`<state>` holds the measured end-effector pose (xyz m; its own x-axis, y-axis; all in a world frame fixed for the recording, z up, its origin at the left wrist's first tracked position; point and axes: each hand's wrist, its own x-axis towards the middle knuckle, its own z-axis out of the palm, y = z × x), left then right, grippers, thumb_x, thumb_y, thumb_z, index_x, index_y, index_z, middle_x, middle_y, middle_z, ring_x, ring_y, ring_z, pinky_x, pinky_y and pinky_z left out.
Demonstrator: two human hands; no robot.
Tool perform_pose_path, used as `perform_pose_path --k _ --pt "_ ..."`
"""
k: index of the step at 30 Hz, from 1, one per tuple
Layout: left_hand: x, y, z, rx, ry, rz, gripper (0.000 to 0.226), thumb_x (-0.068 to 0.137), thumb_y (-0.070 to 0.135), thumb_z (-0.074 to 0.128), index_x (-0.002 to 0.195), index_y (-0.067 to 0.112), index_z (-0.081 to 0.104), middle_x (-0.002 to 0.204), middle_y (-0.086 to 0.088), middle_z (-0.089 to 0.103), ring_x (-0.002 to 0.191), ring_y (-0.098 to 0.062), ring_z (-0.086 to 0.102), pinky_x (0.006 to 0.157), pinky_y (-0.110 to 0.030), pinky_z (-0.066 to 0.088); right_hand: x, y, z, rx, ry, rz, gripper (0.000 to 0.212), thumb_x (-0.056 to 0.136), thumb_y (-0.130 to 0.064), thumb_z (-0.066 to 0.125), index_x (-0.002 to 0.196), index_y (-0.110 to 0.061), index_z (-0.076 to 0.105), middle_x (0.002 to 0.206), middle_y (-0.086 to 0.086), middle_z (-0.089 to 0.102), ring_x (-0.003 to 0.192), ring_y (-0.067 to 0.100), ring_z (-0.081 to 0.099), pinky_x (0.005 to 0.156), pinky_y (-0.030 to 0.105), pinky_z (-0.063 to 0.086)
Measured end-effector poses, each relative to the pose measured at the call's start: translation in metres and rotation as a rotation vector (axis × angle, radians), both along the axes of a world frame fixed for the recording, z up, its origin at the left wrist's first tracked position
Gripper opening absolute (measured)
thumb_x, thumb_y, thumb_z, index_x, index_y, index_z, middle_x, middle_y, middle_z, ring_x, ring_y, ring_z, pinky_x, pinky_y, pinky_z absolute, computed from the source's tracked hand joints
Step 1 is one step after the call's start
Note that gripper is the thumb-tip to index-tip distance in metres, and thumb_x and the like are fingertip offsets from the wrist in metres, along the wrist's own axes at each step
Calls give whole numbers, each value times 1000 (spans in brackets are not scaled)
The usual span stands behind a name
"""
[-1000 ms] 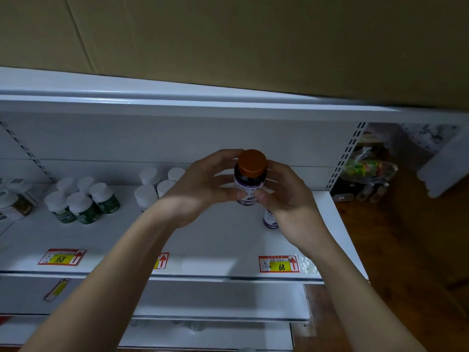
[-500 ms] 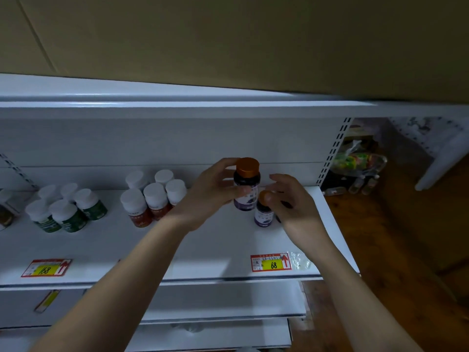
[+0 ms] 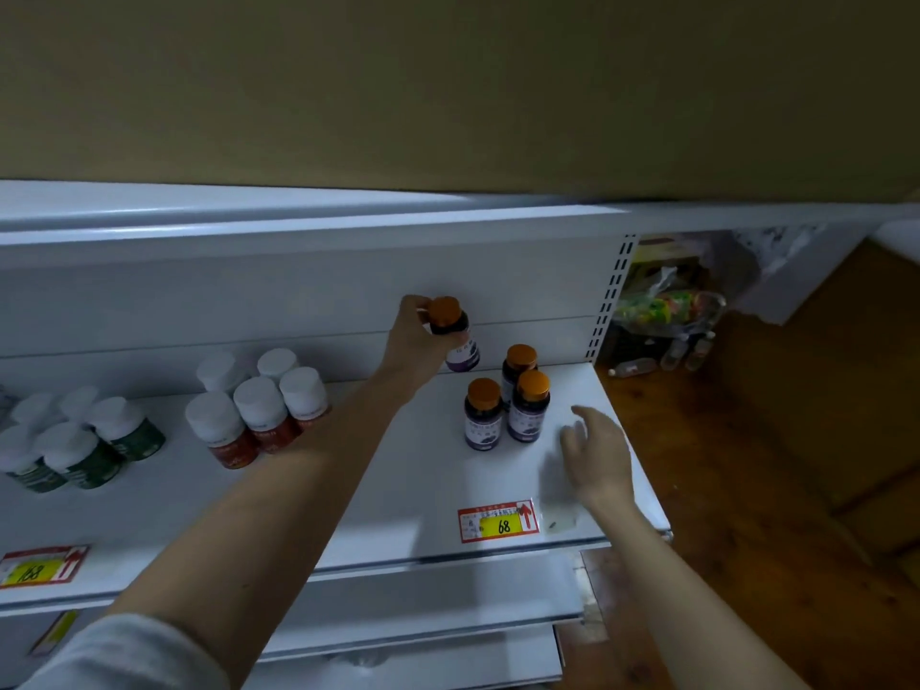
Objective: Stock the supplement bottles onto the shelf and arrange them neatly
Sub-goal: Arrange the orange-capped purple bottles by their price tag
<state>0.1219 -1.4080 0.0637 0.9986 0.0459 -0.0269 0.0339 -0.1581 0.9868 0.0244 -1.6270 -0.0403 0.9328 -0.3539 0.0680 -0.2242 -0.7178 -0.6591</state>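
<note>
Left hand (image 3: 415, 341) grips bottle (image 3: 453, 336), tilted, near shelf (image 3: 423, 470) back. Three bottles (image 3: 508, 408) at its 5 o'clock. Right hand (image 3: 597, 450) empty, fingers relaxed.

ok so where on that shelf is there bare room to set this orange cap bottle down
Bare shelf lies between the red-label bottles and the three orange-capped bottles, running back under the held bottle in the left hand. It is crowded at the right end, by that trio and the right hand.
</note>
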Motion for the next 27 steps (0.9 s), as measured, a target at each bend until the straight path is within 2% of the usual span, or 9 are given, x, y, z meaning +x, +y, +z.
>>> perform_pose_path --k 3,5,8,11,17,23,27 --pt "4 -7 -8 72 37 -105 53 76 1 81 112 27 52 110 3 56 114 -31 58 92 -54 56 -3 2 -24 -280 160 79 43 103 -30 34 145 -22 41 158 4 34 150 24 21 124 47 12" --pt "6 -10 -9 144 83 -212 54 75 -1 81 116 24 56 108 5 56 114 -31 59 93 -51 56 -5 2 -28 -346 178 99 43 103 -32 29 144 -24 37 160 2 28 152 25 15 123 47 7" --pt "8 -16 -9 161 172 -305 54 77 -4 79 118 24 57 107 5 57 104 -28 61 82 -42 59 -6 2 -26 -346 162 94 42 103 -32 30 143 -24 39 160 2 29 151 24 16 123 47 8" --pt "9 -20 -13 185 214 -344 51 82 -3 74 120 25 56 116 0 56 101 -24 61 70 -30 58 -6 2 -26 -341 151 93 41 102 -32 31 141 -25 40 159 1 30 151 24 17 123 46 8" --pt "15 -16 -20 135 314 -364 41 85 1 73 117 25 62 125 -5 62 109 -24 64 76 -32 59 -7 2 -25 -339 154 89 41 103 -31 31 143 -25 39 160 1 29 152 23 16 123 45 7" --pt "18 -11 -16 228 383 -382 22 89 32 72 110 29 68 118 -5 68 110 -29 66 91 -43 58 -7 3 -25 -348 166 91 42 102 -32 31 142 -24 39 160 2 29 151 24 16 124 46 8" --pt "15 -8 -18 218 387 -358 23 94 34 67 116 26 66 122 -6 66 111 -30 65 91 -43 58 -7 3 -26 -358 169 85 39 101 -33 33 139 -25 41 159 2 32 150 25 20 124 48 12"
